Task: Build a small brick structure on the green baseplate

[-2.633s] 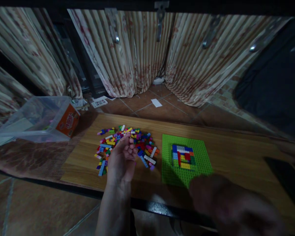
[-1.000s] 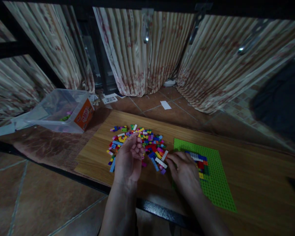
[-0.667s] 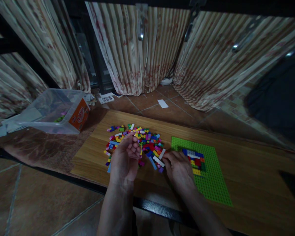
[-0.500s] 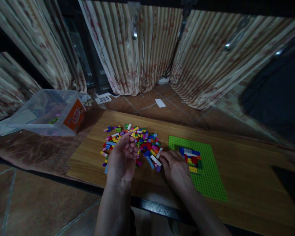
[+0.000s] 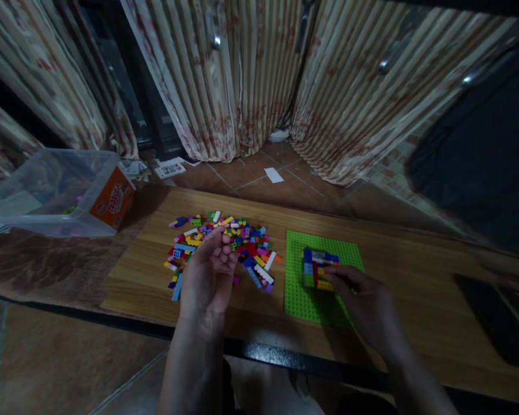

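My left hand hovers palm up over the near side of a pile of small coloured bricks, its fingers curled in; what lies in the cupped palm is hidden. My right hand rests on the green baseplate. Its fingertips are pinched together against the right edge of a small multicoloured brick build in the middle of the plate. I cannot make out whether a brick sits between those fingertips.
Everything lies on a low wooden tabletop with a dark front edge. A clear plastic box with an orange label lies tipped at the left on a brown mat. A dark flat object sits at the far right. Striped curtains hang behind.
My right hand has moved from the right edge of the brick pile over to the build on the green baseplate. My left hand has stayed cupped over the pile.
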`<state>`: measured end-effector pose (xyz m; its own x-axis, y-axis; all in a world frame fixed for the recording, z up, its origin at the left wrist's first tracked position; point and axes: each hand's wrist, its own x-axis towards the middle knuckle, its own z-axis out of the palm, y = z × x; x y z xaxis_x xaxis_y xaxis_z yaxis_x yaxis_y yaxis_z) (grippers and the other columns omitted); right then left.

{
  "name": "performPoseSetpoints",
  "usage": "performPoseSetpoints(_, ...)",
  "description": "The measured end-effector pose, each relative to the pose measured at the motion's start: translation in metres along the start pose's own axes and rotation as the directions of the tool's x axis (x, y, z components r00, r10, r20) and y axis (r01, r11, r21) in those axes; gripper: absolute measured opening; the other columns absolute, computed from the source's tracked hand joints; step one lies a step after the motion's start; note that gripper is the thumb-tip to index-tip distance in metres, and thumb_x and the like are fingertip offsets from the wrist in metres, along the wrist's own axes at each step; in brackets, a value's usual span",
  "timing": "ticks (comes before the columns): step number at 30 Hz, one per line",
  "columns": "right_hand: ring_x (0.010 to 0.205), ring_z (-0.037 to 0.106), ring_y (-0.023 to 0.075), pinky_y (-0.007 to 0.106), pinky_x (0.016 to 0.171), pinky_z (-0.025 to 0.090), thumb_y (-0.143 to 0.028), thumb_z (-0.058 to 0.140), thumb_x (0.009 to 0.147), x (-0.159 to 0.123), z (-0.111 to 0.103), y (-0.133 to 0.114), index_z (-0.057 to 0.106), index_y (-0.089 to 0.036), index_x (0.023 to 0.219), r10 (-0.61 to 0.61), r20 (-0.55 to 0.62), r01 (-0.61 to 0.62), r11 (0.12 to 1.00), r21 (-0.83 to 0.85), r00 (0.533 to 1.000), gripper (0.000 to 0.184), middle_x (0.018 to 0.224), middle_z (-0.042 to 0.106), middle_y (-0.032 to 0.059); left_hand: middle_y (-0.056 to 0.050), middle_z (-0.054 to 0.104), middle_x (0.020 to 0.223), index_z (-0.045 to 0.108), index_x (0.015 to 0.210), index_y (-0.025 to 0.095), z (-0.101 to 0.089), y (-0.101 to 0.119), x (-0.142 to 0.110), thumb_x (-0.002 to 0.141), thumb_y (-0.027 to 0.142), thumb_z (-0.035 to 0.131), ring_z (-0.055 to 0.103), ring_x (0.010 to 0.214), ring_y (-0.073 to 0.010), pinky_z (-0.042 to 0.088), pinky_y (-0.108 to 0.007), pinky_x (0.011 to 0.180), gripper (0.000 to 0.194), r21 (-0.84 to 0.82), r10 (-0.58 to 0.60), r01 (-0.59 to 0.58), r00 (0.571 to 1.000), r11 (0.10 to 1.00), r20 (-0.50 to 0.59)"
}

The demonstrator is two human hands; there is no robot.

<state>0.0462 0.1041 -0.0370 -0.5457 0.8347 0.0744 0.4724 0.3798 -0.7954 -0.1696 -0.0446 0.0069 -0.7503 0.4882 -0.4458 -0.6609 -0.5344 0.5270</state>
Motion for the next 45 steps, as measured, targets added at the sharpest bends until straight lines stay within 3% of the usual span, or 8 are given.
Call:
performPoseSetpoints(5,0.095,0.065,0.0219,0.039,0.087,0.05,-0.042,0.06,0.087,-0.005,0.0,0.009,0.071,-0.025,0.091,-0.098,0.095,0.106,0.99,-0.091,0.991,0.02,0.101,0.07,0.0042,0.0,0.058,0.069,0.064,0.093,0.011,0.002,-0.004,0.001,0.087,0.007,0.052,0.051,0.053,-0.0047,0.046,-0.014,0.051,0.013,0.011,-0.008,0.008,1.0,1.0,0.018)
performPoseSetpoints(9,0.1,0.061,0.0231,0.042,0.091,0.049,-0.044,0.064,0.084,-0.005,0.003,0.018,0.073,-0.027,0.085,-0.152,0.066,0.158,0.984,-0.088,0.986,0.02,0.104,0.066,0.0052,0.001,0.057,0.068,0.063,0.092,0.01,0.003,-0.005,0.002,0.086,0.005,0.053,0.051,0.052,-0.0046,0.045,-0.014,0.051,0.013,-0.006,-0.004,0.004,1.0,1.0,0.03)
performPoseSetpoints(16,0.109,0.057,0.0247,0.046,0.097,0.045,-0.048,0.066,0.081,-0.005,0.007,0.026,0.076,-0.029,0.083,-0.129,0.051,0.133,0.988,-0.083,0.99,0.022,0.116,0.061,0.0056,0.0,0.058,0.068,0.063,0.091,0.012,0.004,-0.005,0.002,0.086,0.007,0.053,0.051,0.052,-0.0059,0.045,-0.015,0.051,0.013,0.017,-0.013,0.013,0.999,1.0,0.029)
performPoseSetpoints(23,0.108,0.057,0.0244,0.046,0.097,0.045,-0.049,0.067,0.08,-0.006,0.009,0.025,0.076,-0.029,0.082,-0.102,0.035,0.105,0.992,-0.068,0.994,0.022,0.115,0.061,0.0052,0.001,0.058,0.068,0.063,0.092,0.011,0.002,-0.007,0.003,0.087,0.006,0.051,0.051,0.052,-0.0055,0.045,-0.015,0.05,0.014,0.007,-0.006,0.005,0.999,1.0,0.032)
performPoseSetpoints(41,0.105,0.058,0.025,0.046,0.097,0.043,-0.046,0.067,0.08,-0.006,0.015,0.021,0.073,-0.026,0.076,-0.188,-0.03,0.18,0.969,-0.168,0.982,0.021,0.109,0.063,0.0064,0.001,0.059,0.069,0.064,0.092,0.012,0.003,-0.006,0.002,0.086,0.008,0.055,0.051,0.052,-0.005,0.045,-0.015,0.051,0.012,0.018,-0.006,0.005,1.0,1.0,0.021)
performPoseSetpoints(45,0.105,0.058,0.025,0.045,0.097,0.043,-0.047,0.068,0.079,-0.005,0.013,0.021,0.072,-0.026,0.077,-0.151,-0.021,0.147,0.98,-0.133,0.988,0.022,0.111,0.063,0.0064,0.001,0.058,0.069,0.064,0.093,0.012,0.002,-0.006,0.001,0.086,0.006,0.053,0.051,0.053,-0.0055,0.046,-0.015,0.051,0.014,0.034,-0.002,0.001,1.0,0.999,0.025)
